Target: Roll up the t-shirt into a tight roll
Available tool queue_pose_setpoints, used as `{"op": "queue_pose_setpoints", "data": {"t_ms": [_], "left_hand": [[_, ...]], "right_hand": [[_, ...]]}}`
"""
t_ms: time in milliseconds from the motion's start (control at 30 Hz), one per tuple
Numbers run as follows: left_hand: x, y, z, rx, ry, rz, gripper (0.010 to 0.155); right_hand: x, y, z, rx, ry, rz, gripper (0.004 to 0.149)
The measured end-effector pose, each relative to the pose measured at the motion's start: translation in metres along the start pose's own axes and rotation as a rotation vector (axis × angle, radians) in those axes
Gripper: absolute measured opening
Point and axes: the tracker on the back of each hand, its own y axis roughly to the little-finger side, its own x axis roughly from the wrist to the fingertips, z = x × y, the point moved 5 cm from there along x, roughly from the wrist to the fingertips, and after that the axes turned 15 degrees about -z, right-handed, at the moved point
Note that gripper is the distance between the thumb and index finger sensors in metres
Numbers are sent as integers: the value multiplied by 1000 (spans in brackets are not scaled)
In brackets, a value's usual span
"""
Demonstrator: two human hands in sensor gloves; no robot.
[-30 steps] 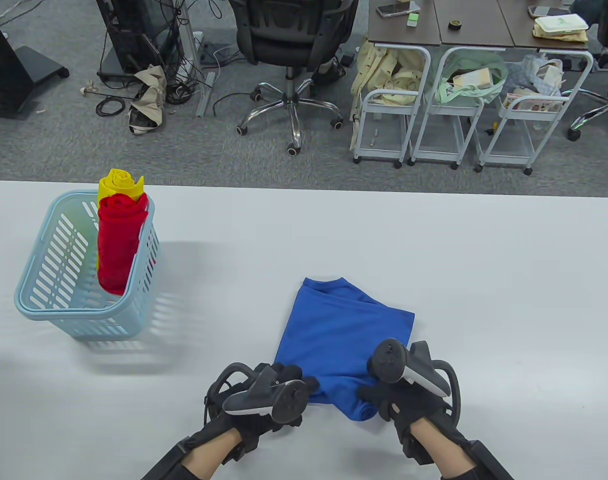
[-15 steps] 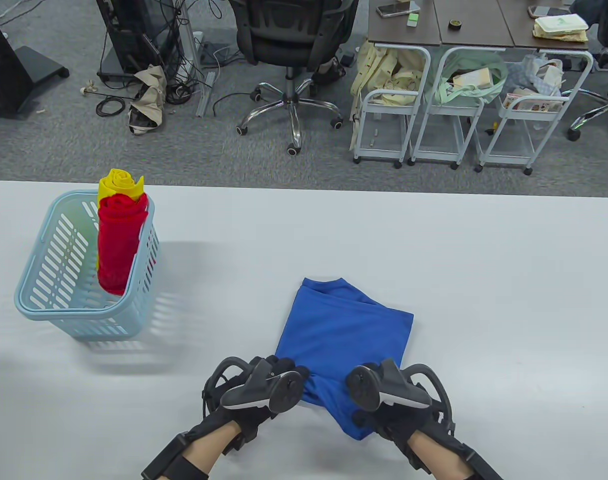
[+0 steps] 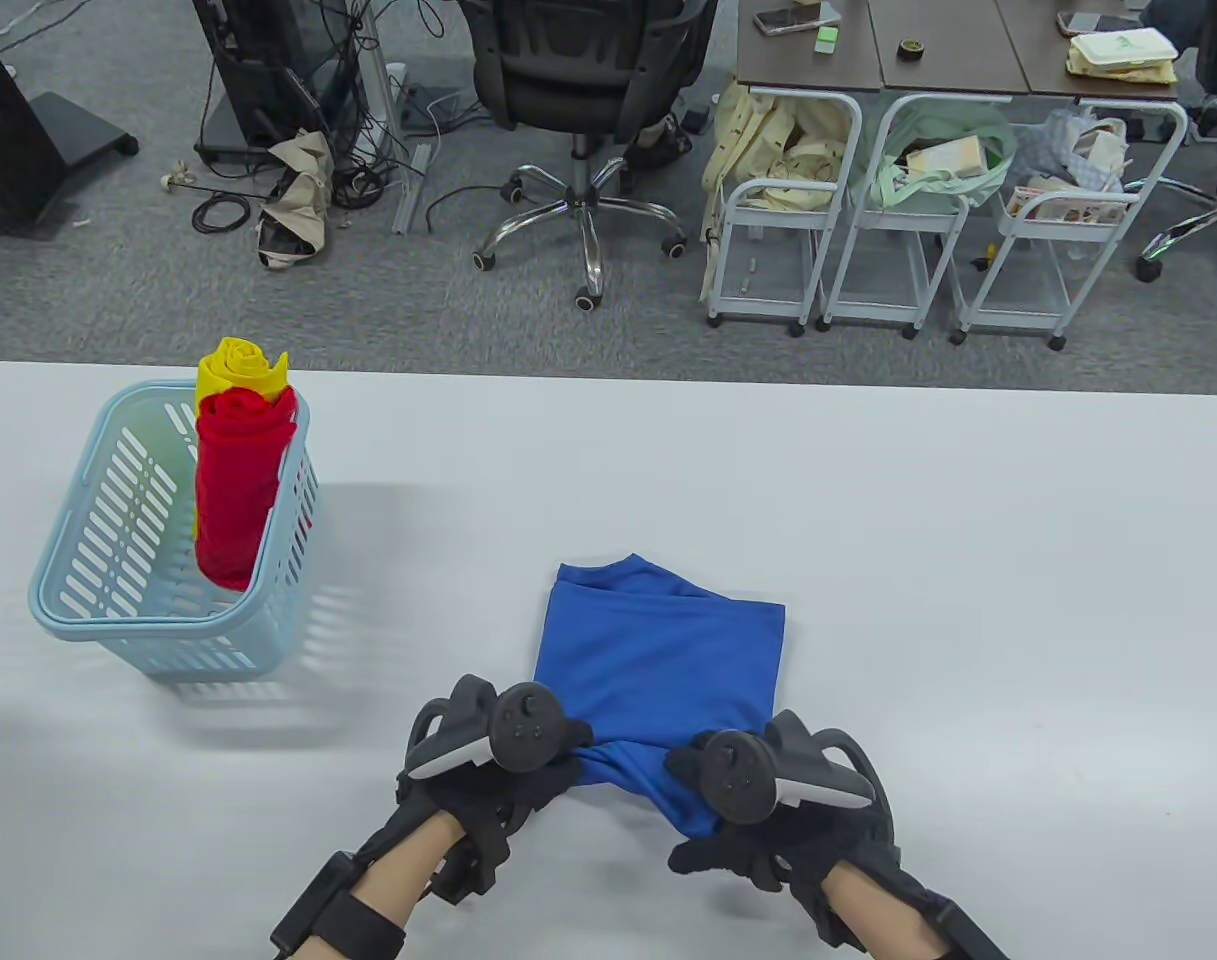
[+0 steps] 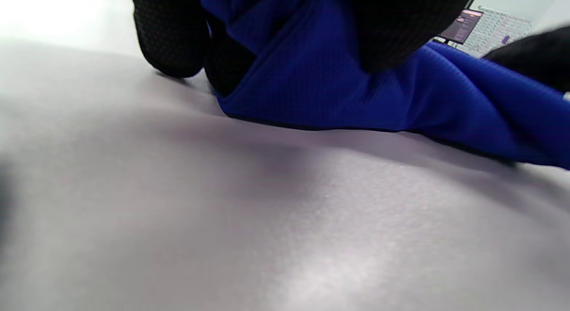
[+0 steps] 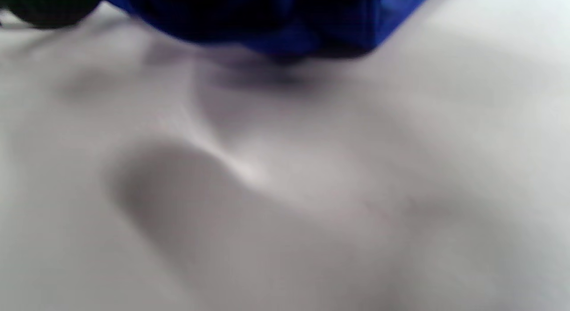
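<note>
Both hands are gripping the near edge of the folded blue t-shirt [image 3: 658,660], lying at 6 o'clock on the table [image 3: 968,560]: left hand [image 3: 488,760] clenching the left corner, right hand [image 3: 758,800] the right. Risk: uneven pulling is skewing the cloth, giving a loose, crooked roll.

Black gloved fingers [image 4: 171,39] of the left hand [image 4: 392,26] hang from the top edge, curled into the blue shirt [image 4: 338,88] in a grip. The cloth bunches between them and trails right along the grey desk [image 4: 249,222]. At top right, what may be a keyboard [image 4: 487,30] shows, blurred.
</note>
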Motion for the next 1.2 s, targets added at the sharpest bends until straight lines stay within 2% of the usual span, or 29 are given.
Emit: {"op": "queue_pose_setpoints", "data": {"t_ms": [67, 167, 200, 300, 500, 633, 700, 833, 900, 1000, 1067, 1100, 1133, 1200], "left_hand": [[-1, 2, 0, -30, 11, 3, 51], [-1, 1, 0, -18, 18, 3, 51], [-2, 1, 0, -23, 21, 5, 51], [-3, 5, 1, -60, 11, 9, 50], [-7, 10, 6, -63, -10, 33, 51], [-9, 12, 8, -49, -20, 59, 49], [-12, 13, 11, 40, -24, 100, 49], [-19, -7, 23, 461, -57, 179, 51], [-20, -26, 26, 546, -90, 124, 55], [-14, -49, 15, 414, -69, -59, 59], [-6, -54, -4, 378, 26, -84, 66], [-2, -53, -15, 423, 96, -64, 69], [0, -52, -19, 458, 121, -56, 70], [3, -53, -18, 523, 79, -68, 65]], "right_hand": [[3, -2, -1, -74, 6, 29, 96], [3, -1, -8, -99, 71, 68, 73], [3, 2, -10, -76, 82, 66, 65], [-2, 13, -18, 41, 147, 64, 55], [-4, 43, -11, 378, 190, 73, 54], [-3, 41, -13, 319, 189, 119, 55], [-3, 39, -13, 287, 190, 134, 55], [-1, 39, -13, 287, 187, 136, 55], [-2, 40, -12, 297, 186, 138, 55], [-2, 41, -12, 311, 188, 139, 55], [-3, 42, -12, 309, 187, 145, 55], [-3, 43, -12, 303, 188, 151, 55], [-4, 44, -12, 302, 189, 155, 56], [-5, 45, -13, 313, 194, 160, 56]]}}
